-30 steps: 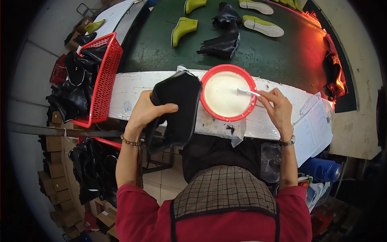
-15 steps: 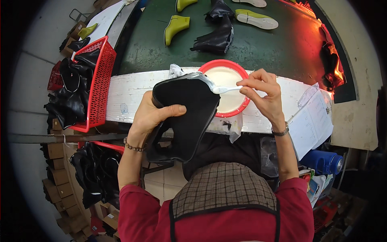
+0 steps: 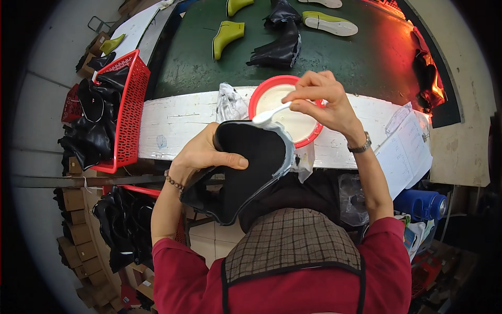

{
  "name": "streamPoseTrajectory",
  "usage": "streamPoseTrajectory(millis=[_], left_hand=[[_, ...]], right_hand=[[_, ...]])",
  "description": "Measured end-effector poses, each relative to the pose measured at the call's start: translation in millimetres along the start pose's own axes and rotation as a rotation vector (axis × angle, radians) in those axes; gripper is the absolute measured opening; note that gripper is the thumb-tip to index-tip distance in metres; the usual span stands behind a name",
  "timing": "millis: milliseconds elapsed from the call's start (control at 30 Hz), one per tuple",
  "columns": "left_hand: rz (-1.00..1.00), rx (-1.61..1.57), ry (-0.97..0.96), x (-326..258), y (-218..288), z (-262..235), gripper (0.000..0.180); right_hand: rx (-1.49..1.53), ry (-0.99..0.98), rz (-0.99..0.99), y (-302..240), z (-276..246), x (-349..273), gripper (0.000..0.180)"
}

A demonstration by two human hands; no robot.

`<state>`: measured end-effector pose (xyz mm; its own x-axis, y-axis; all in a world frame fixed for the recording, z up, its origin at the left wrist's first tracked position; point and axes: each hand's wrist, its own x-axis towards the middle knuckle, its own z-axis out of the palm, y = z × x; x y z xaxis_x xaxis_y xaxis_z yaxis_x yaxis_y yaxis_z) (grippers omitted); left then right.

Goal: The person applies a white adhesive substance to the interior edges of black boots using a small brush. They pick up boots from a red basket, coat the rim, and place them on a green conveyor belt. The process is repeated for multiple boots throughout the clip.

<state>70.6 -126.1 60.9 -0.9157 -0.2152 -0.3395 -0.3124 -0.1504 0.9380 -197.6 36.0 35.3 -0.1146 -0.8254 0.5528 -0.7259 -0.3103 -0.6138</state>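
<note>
Head view: left hand (image 3: 206, 154) grips the black boot upper (image 3: 243, 167), held over the lap just in front of the white bench (image 3: 178, 123). Right hand (image 3: 321, 99) pinches a white brush (image 3: 269, 114), tip at the upper's glued edge, beside the red bowl (image 3: 308, 138).

Risks: glue likely drips off the brush onto the black face or lap; the bowl sits near the bench edge, an elbow nudge could tip it.

Hidden: bristles, the upper's far side, bowl's fill level hard to read.

Left hand (image 3: 201, 154) gripping, right hand (image 3: 321, 99) pinched, raised
</note>
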Motion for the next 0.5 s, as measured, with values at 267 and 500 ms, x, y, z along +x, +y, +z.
streamPoseTrajectory(millis=[267, 500], left_hand=[[0.228, 0.454, 0.577, 5.7, -14.0, -47.0, 0.060], [0.182, 0.779, 0.681, 7.5, -114.2, -78.2, 0.138]], right_hand=[[-0.430, -0.011, 0.335, 6.6, -22.2, -30.0, 0.011], [-0.650, 0.027, 0.408, 9.8, -3.0, -77.0, 0.010]])
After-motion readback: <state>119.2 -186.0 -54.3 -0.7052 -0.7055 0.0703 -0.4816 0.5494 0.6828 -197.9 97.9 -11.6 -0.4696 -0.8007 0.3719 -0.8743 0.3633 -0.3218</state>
